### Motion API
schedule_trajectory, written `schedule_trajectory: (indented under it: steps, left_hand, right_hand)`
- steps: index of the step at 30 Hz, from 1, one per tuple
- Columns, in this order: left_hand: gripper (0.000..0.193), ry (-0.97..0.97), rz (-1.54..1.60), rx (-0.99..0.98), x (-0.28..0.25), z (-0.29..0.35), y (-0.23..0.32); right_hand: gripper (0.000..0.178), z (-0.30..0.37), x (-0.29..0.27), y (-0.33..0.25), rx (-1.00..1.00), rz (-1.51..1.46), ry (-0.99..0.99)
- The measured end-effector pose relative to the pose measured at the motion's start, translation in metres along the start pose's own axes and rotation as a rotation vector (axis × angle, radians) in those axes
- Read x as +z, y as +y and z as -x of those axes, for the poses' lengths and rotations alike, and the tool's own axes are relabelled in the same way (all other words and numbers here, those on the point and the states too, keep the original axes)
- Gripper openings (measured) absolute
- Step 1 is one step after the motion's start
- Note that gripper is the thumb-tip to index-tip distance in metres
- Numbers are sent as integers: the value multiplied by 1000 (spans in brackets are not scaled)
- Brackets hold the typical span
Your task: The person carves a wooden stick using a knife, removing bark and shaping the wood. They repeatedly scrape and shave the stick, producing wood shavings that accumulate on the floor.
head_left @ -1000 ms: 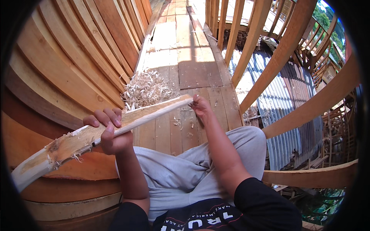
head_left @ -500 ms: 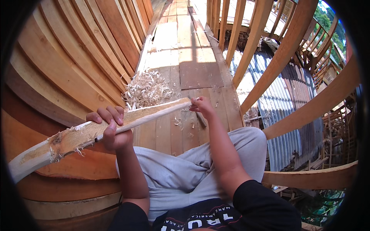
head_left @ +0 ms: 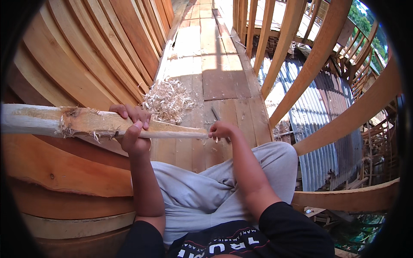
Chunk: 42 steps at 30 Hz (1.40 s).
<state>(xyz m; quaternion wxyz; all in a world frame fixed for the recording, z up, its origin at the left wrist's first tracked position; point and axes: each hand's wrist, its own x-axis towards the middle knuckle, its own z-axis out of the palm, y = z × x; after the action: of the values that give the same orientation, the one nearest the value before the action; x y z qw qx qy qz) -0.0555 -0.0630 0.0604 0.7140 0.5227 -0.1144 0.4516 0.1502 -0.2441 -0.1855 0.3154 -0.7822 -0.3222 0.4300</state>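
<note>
Head view: left hand (head_left: 132, 131) wrapped tight around a long rough wooden pole (head_left: 86, 123), held roughly level across the lap, running from the picture's left edge to the right hand (head_left: 221, 130). Pole's far left end is cut off by the fisheye rim. Right hand closed at the pole's tapered tip; fingers hide the contact, can't tell if it holds a tool. A thin dark item lies on the boards just beyond it, too small to identify. Pile of wood shavings (head_left: 167, 101) just behind the pole. Person sits on a plank deck (head_left: 215, 56). Curved hull planking (head_left: 73, 64) on the left, wooden ribs (head_left: 318, 56) on the right, corrugated metal sheet (head_left: 318, 124) below them.
</note>
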Motion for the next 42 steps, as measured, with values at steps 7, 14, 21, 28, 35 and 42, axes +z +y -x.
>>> schedule_trajectory:
  steps: [7, 14, 21, 28, 35, 42]
  left_hand:
    - [36, -72, -25, -84, 26, -77, 12]
    - [32, -40, 215, -39, 12, -77, 17]
    - [30, -120, 341, 64, 52, -24, 6]
    - [30, -100, 239, 95, 53, -7, 6]
    - [31, -140, 239, 157, 48, -7, -2]
    - [30, -57, 224, 179, 45, -13, -1]
  right_hand:
    - [33, 13, 10, -48, -142, -12, -85]
    - [26, 75, -76, -61, -18, 321, -19]
    - [29, 122, -117, -23, 15, 257, 127]
    - [33, 115, -110, -23, 176, 331, 75]
    - [26, 106, -113, -35, 6, 524, 146]
    - [22, 87, -125, -11, -117, 240, 185]
